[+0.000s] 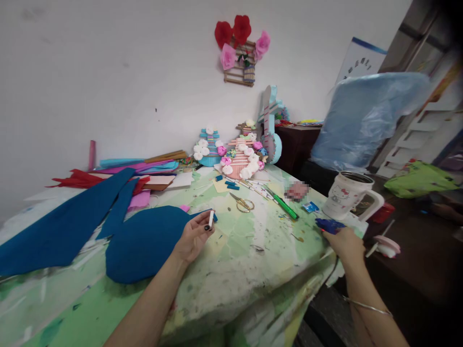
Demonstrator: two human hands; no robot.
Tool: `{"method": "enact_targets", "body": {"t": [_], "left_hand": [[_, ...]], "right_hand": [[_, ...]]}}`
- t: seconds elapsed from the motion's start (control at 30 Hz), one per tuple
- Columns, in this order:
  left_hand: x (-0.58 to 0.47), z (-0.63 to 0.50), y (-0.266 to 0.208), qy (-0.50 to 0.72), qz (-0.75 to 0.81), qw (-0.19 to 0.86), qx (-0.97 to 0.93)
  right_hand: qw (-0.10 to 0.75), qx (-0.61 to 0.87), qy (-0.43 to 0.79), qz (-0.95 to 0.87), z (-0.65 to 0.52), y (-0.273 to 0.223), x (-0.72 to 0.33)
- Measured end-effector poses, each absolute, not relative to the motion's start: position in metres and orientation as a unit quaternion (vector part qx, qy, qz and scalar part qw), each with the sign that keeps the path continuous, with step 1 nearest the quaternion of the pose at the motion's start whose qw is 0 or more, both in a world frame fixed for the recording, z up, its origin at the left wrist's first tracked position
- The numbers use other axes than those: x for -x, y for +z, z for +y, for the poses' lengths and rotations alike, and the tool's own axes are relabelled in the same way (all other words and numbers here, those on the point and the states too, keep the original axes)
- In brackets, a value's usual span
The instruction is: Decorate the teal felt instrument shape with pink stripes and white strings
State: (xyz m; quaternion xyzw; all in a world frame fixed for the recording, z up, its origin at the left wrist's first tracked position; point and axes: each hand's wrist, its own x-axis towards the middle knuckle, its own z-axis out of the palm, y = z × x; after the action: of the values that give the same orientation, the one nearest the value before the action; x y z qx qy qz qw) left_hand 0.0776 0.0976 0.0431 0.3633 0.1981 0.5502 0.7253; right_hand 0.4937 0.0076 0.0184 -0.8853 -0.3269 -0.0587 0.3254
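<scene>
My left hand (195,235) is closed in a pinch around a short white stick (211,220), held upright above the table. A strip of dark blue shows just behind the fingertips. Beside that hand lies a large rounded piece of blue crepe paper (148,243). At the table's right edge, my right hand (347,246) has its fingers closed on a dark blue object (328,225), whose exact kind is partly hidden; a dark cord hangs below it. Gold-handled scissors (244,205) and a few small blue pieces (231,185) lie between the hands.
A white mug (345,196) stands behind my right hand. A green marker (285,207) and several thin sticks (253,187) lie mid-table. Flower-trimmed stick crafts (242,156) stand by the wall. More blue paper (72,224) and coloured sheets (144,166) spread left.
</scene>
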Motion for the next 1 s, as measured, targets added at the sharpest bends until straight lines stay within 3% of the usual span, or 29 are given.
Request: {"method": "enact_targets", "body": {"t": [0.1,0.17,0.2,0.27,0.3,0.4,0.53,0.77,1.0], "left_hand": [[-0.079,0.095,0.045,0.544,0.196,0.73,-0.365],[-0.08,0.094,0.046,0.539,0.196,0.733,-0.367],[-0.081,0.093,0.045,0.537,0.194,0.733,-0.369],[-0.082,0.093,0.044,0.535,0.187,0.732,-0.378],[-0.082,0.093,0.043,0.534,0.181,0.73,-0.385],[-0.082,0.093,0.04,0.528,0.17,0.723,-0.411],[-0.079,0.093,0.038,0.509,0.177,0.717,-0.443],[-0.079,0.086,0.047,0.509,0.186,0.7,-0.466],[-0.08,0.082,0.055,0.507,0.201,0.696,-0.467]], "right_hand": [[0.344,0.891,-0.06,-0.289,-0.009,0.032,-0.491],[0.449,0.843,-0.049,-0.294,-0.022,0.043,-0.475],[0.54,0.791,-0.028,-0.285,-0.027,0.048,-0.463],[0.7,0.636,0.105,-0.307,-0.033,0.057,-0.432],[0.741,0.576,0.167,-0.303,-0.034,0.06,-0.414],[0.702,0.484,0.379,-0.359,-0.031,0.064,-0.358],[0.624,0.409,0.507,-0.432,-0.023,0.06,-0.299],[0.563,0.405,0.532,-0.485,-0.022,0.049,-0.266],[0.567,0.434,0.529,-0.459,-0.024,0.036,-0.26]]}}
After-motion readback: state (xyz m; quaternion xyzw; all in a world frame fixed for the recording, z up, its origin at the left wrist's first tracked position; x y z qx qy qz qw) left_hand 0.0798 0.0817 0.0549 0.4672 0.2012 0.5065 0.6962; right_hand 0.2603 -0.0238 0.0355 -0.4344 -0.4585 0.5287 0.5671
